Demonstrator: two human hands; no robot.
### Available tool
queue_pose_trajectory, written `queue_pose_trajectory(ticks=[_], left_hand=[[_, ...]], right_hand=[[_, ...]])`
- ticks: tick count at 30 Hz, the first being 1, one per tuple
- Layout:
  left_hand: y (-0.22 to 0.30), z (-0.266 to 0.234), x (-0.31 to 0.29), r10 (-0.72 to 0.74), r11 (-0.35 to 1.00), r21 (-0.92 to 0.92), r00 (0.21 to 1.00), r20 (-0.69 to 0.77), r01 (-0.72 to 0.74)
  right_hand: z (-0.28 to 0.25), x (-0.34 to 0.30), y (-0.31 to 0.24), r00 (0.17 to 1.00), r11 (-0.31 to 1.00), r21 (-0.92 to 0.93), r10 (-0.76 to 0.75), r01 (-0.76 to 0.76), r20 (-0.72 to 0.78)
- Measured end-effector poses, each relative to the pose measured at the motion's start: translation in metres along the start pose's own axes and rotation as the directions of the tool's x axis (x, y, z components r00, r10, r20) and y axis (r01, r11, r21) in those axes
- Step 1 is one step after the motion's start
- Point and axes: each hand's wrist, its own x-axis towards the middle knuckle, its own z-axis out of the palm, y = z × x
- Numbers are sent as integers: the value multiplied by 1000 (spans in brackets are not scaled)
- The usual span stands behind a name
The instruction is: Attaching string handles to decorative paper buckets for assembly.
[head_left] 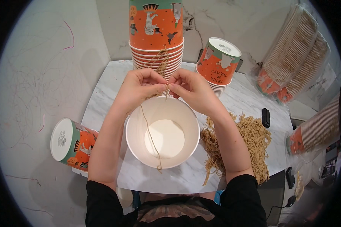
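My left hand (pixel 143 87) and my right hand (pixel 191 89) meet fingertip to fingertip above the far rim of a white-lined paper bucket (pixel 195 142). Both pinch a tan string (pixel 149 128), and a small knot or loop seems to sit between the fingertips. One end of the string trails down across the bucket's inside to its near rim. A tan mesh of looped string (pixel 162 64) stretches from behind my hands up against a tall stack of orange and green paper buckets (pixel 155 28). My fingers partly hide the mesh.
A heap of tan strings (pixel 253 140) lies under and beside my right forearm. An upside-down bucket stack (pixel 217 66) stands far right, near a black clip-like object (pixel 265 118). Another bucket (pixel 74 143) lies tipped at left. Bagged bucket stacks (pixel 295 53) lean at the right.
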Motion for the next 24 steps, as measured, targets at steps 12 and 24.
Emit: queue_pose_trajectory(ticks=[12, 24], left_hand=[[-7, 3, -1, -71, 996, 37, 992, -107, 76], [-17, 2, 2, 9, 982, 189, 985, -171, 24]], right_hand=[[20, 1, 15, 993, 992, -128, -26, 11, -115], [19, 5, 23, 994, 1000, 2, -17, 17, -112]])
